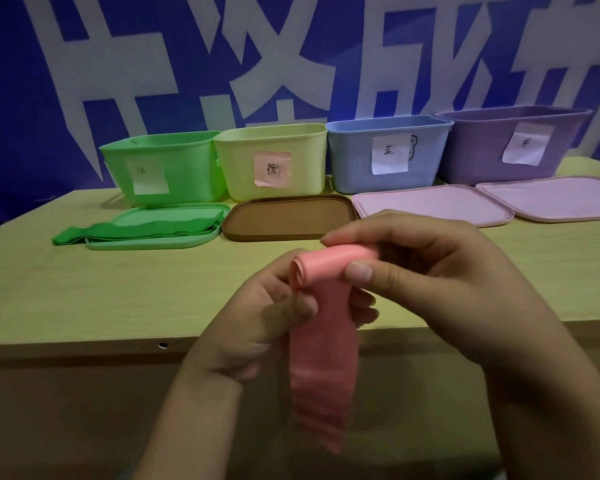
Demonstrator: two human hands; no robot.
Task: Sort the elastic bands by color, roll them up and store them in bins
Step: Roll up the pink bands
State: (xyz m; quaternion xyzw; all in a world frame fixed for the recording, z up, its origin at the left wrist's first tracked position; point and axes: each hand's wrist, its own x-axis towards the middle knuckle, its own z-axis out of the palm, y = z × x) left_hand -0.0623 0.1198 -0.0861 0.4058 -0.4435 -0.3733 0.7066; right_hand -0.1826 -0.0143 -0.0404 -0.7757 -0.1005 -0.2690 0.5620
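Pink band point(321, 368); green point(160, 166), yellow point(272, 161), blue point(388, 150), purple bins point(510, 143).

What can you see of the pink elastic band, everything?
The pink elastic band is a flat, wide strip of thin, matte, rubbery-looking material. Its top end is rolled into a loose coil lying sideways, the spiral end facing left. The right hand pinches the coil between thumb and fingers; the left hand holds the strip just below. The unrolled tail hangs down in front of the table edge, touching nothing else.
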